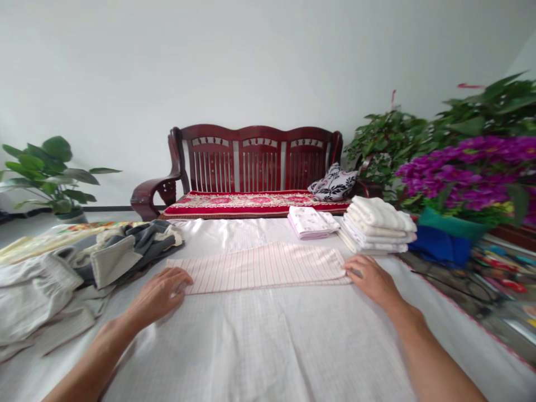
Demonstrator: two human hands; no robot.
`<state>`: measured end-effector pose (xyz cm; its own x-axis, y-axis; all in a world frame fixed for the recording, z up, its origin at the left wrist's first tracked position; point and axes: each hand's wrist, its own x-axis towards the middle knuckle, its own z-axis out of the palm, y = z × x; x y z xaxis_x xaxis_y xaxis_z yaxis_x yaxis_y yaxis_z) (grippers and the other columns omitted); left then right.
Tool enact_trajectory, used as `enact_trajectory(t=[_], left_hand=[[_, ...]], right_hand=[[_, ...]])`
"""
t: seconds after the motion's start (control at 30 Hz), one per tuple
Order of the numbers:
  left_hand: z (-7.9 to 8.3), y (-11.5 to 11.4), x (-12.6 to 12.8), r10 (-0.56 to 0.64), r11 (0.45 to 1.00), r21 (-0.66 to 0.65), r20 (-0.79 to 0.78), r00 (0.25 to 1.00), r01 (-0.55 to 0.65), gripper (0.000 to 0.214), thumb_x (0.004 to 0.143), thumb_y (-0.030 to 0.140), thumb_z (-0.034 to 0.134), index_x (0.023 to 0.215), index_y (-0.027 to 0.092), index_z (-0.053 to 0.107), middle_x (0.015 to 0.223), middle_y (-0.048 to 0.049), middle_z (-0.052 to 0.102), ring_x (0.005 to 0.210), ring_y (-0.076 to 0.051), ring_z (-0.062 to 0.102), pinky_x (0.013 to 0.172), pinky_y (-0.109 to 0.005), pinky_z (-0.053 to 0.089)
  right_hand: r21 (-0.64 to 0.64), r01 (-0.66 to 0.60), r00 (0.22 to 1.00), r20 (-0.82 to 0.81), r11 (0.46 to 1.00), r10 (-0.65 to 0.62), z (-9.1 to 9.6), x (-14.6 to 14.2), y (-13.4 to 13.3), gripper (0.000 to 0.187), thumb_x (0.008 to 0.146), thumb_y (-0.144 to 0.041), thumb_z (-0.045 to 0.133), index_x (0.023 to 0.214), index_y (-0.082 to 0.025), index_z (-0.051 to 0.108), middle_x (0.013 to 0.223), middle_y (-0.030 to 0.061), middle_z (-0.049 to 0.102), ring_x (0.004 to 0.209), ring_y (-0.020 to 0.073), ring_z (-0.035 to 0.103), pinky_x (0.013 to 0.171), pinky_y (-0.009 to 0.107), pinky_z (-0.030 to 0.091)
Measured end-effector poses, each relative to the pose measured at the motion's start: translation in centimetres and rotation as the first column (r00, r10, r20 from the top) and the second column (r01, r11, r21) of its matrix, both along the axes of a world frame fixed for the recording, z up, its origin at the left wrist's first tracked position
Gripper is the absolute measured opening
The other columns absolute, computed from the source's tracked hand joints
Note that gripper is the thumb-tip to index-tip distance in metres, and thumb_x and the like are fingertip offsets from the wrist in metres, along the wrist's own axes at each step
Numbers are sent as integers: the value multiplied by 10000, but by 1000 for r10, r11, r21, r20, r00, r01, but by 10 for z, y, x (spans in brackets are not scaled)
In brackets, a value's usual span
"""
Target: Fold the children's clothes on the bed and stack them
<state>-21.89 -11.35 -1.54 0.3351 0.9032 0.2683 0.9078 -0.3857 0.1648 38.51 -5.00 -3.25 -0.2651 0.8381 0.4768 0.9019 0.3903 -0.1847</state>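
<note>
Pink-striped cloth [263,267] lies as a long flat band across the worktop [268,346], with a hand at each end. The left hand [161,293] sits palm down on the left end and the right hand [371,279] on the right corner. The fingers of both are bent at the edge, but from where I stand I cannot tell whether they pinch the cloth or only press it.

To fold it well, I would say, both ends want to stay level, the long edges matched and the band drawn just taut enough to lose its ripples.

A white checked sheet covers the worktop. A heap [62,279] of grey and cream clothes slumps on its left side. Beyond the band sit a small folded piece [312,222] and, just right of it, a taller stack [379,226] of folded whites. Behind stands a dark red bench [251,167] with a patterned cushion [334,183]. Purple flowers [473,178] crowd the right, a leafy plant [50,173] stands at the far left, and the wall behind is bare and pale.
</note>
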Motion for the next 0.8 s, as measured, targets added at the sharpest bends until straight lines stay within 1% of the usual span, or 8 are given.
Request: enact_trajectory(t=[0.17,0.27,0.37,0.47,0.57,0.63,0.73,0.8], left_hand=[[-4,-1,-10,-12,998,-59,49,999,15,278,769,194,533,993,260,685,1110,-39,694,1027,-226,639,909,-327,481],[-3,-1,-10,-26,997,-69,85,996,31,217,816,197,489,936,237,666,1033,-46,693,979,-213,640,886,-322,478],[-2,-1,-9,-5,998,-68,109,994,12,182,849,200,454,870,218,634,936,-44,675,897,-198,629,833,-306,471],[-1,0,-9,27,997,-70,129,991,-18,143,847,224,471,847,212,614,871,-31,652,815,-184,605,772,-289,459],[-2,1,-11,36,996,-88,146,989,-23,130,839,228,482,847,210,610,837,-18,632,765,-172,583,738,-278,446],[-2,1,-11,36,995,-97,159,987,-21,123,834,223,478,833,210,600,815,-11,620,744,-167,573,720,-274,439],[-3,2,-12,37,996,-88,174,984,-22,108,815,208,469,819,211,577,803,-6,609,740,-164,565,720,-272,437],[-3,1,-12,47,996,-78,179,983,-33,103,800,196,462,816,210,562,801,-5,604,741,-163,560,723,-271,438]], right_hand=[[26,10,1000,-25,1000,-10,6,-6,-5,173,856,-250,516,896,-248,684,980,46,692,969,225,634,875,362,502],[37,26,998,-53,999,-24,15,-10,-12,178,853,-231,492,900,-239,664,984,52,684,929,211,641,817,330,501],[-6,-4,998,-68,1000,3,20,-11,-18,187,816,-199,487,841,-244,668,920,44,684,847,199,638,755,303,492],[-78,-34,997,-71,996,29,20,-8,-19,194,761,-180,489,738,-251,668,824,27,675,754,189,621,691,284,480],[-74,-24,996,-83,997,18,19,-5,-18,186,748,-192,489,723,-249,665,815,22,670,721,181,612,663,276,466],[-78,-2,998,-59,997,-2,18,-4,-18,174,753,-200,493,729,-249,659,826,17,667,717,173,609,654,269,453],[-145,27,1000,20,989,-24,19,-4,-20,164,725,-178,496,700,-251,641,799,-4,648,698,159,602,634,255,430],[-162,52,998,50,986,-44,20,-5,-22,168,715,-172,499,703,-254,645,803,-11,647,696,154,601,624,250,420]])
